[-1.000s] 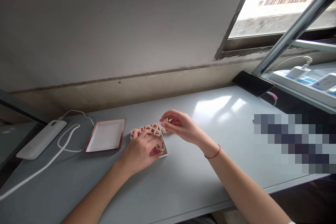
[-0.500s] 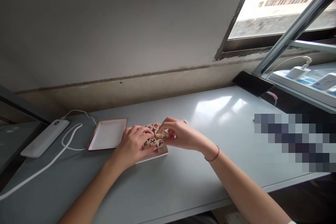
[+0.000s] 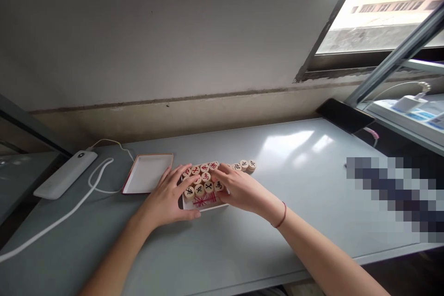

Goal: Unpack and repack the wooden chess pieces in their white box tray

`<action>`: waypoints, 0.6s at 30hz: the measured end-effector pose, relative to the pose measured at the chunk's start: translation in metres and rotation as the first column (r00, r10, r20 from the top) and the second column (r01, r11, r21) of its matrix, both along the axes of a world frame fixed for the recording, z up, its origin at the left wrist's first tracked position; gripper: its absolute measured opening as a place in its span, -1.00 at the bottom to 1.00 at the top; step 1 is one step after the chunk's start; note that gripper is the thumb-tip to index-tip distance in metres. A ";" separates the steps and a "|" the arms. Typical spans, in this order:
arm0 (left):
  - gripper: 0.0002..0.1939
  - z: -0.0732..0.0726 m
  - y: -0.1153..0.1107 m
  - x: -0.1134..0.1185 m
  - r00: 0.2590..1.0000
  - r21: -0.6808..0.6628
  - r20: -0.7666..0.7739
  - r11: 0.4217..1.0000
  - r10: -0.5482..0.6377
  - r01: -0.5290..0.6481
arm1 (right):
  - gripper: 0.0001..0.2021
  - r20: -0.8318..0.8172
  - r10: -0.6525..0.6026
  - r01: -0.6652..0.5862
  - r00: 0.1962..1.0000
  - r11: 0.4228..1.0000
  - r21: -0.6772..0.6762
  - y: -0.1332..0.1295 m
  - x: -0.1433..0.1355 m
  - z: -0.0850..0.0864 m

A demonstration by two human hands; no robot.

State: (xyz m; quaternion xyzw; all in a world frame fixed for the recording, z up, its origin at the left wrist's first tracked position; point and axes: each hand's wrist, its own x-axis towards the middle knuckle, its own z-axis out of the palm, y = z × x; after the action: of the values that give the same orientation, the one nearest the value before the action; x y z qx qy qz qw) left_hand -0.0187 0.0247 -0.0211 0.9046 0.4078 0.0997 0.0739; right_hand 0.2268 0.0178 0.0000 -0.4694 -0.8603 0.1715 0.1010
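A shallow white box [image 3: 210, 207] holds rows of round wooden Chinese chess pieces [image 3: 199, 189] with red and black characters. Red lines show on the bare strip of its floor at the near side. My left hand [image 3: 166, 199] spans the box's left end, fingers spread, thumb along the near edge and index finger reaching onto the middle row. My right hand [image 3: 241, 189] is over the right end, fingertips pinched at a piece in the middle row that they mostly hide. Behind it, more Chinese chess pieces [image 3: 244, 164] stand in short stacks on the table.
A white box lid [image 3: 149, 174] with a reddish rim lies left of my left hand. Farther left are a white power bank [image 3: 65, 175] and a thick white cable [image 3: 65, 216]. A black phone [image 3: 346, 115] leans at the back right, near a power strip [image 3: 409, 111].
My left hand has drawn back left, spreading its fingers and uncovering more pieces. My right hand's piece has gone from tilted in view to mostly hidden in the box. The camera view has shifted slightly.
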 end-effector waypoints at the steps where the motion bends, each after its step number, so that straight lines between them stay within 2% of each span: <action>1: -0.17 0.000 0.000 0.000 1.000 0.002 -0.001 1.000 -0.008 0.008 | -0.74 -0.030 -0.006 0.006 1.000 1.000 -0.010 0.001 0.003 0.001; 5: -0.11 -0.001 -0.002 0.000 1.000 -0.008 -0.007 1.000 -0.003 0.003 | -0.79 -0.129 -0.099 0.096 0.987 0.995 -0.030 0.010 0.020 0.005; 8: -0.12 -0.003 -0.003 0.001 1.000 -0.010 -0.002 1.000 0.023 -0.023 | -0.66 -0.070 -0.170 0.171 0.983 0.985 0.003 0.016 0.025 0.000; 11: -0.12 -0.004 -0.003 0.003 0.999 -0.004 0.001 0.999 0.046 -0.046 | -0.60 0.020 -0.195 0.195 0.981 0.981 0.012 0.019 0.019 -0.008; 15: -0.12 -0.005 -0.003 0.003 0.998 -0.012 -0.019 0.998 0.063 -0.064 | -0.67 0.108 -0.205 0.202 0.973 0.979 0.037 0.021 0.011 -0.013; 18: -0.12 -0.003 0.000 0.000 0.999 -0.011 -0.037 1.000 0.028 -0.028 | -0.76 0.052 -0.206 0.205 0.977 0.978 0.023 0.021 0.013 -0.008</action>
State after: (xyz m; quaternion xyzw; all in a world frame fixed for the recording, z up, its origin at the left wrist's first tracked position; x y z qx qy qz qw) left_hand -0.0189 0.0245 -0.0245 0.9001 0.4223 0.0816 0.0702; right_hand 0.2398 0.0384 -0.0079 -0.5594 -0.8110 0.1399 0.0992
